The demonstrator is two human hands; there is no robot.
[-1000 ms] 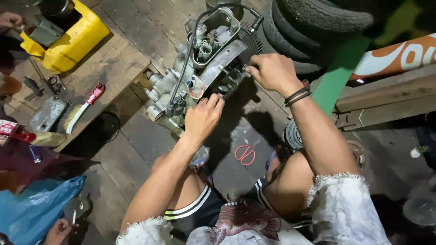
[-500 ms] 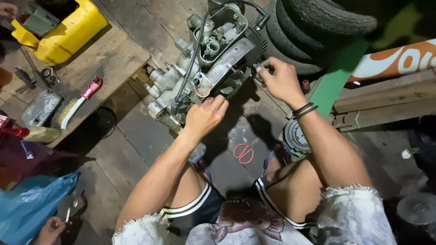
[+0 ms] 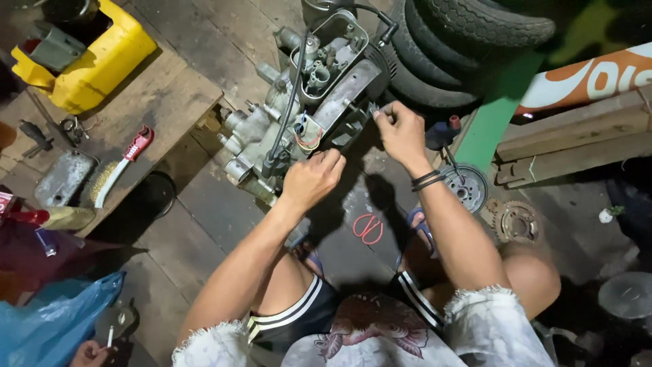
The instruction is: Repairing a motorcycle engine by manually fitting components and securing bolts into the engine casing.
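Left hand (image 3: pixel 312 178) is closing in a fist against the engine (image 3: pixel 305 115); right hand (image 3: pixel 401 132) is pinching a small fitting (identity unclear). Next move needs steady fingertip control.

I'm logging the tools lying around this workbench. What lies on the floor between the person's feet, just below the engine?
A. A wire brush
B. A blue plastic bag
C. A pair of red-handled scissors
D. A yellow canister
C: the red-handled scissors lie on the floor between the feet, below the engine that the left hand and right hand touch.
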